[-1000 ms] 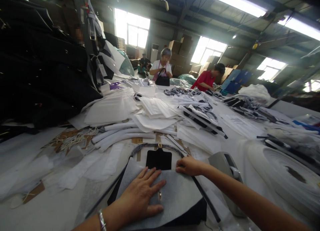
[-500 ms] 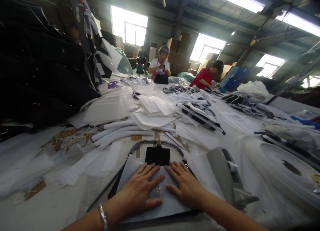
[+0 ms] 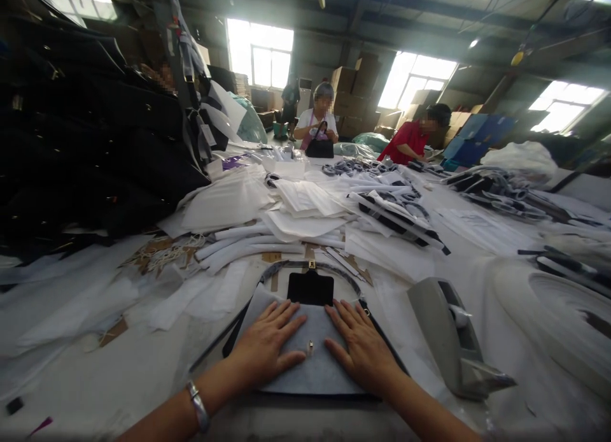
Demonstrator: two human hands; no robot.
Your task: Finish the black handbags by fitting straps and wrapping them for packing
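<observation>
A black handbag [image 3: 315, 396] lies flat on the table in front of me, its front covered by a thin whitish sheet [image 3: 329, 372]. My left hand [image 3: 267, 340] rests flat on the sheet's left side, fingers spread. On the right side my right hand [image 3: 360, 343] lies the same way, fingers apart. Between them a small gold clasp [image 3: 311, 346] shows through the sheet. Just beyond my fingertips is a black flap [image 3: 310, 289] with a gold buckle [image 3: 312, 264] at its top. A wrapped handle [image 3: 274, 268] arches around the flap.
To the right stand a grey tape dispenser [image 3: 439, 334] and a large roll of white foam strip [image 3: 539, 314]. White sheets [image 3: 229, 203] pile up ahead. Black bags [image 3: 95, 142] are heaped at left. Across the table are a person in white [image 3: 317, 120] and a person in red [image 3: 413, 136].
The view has shifted, so most things sit farther right. Both hands stay flat on the covered bag, now slightly wider apart around the clasp.
</observation>
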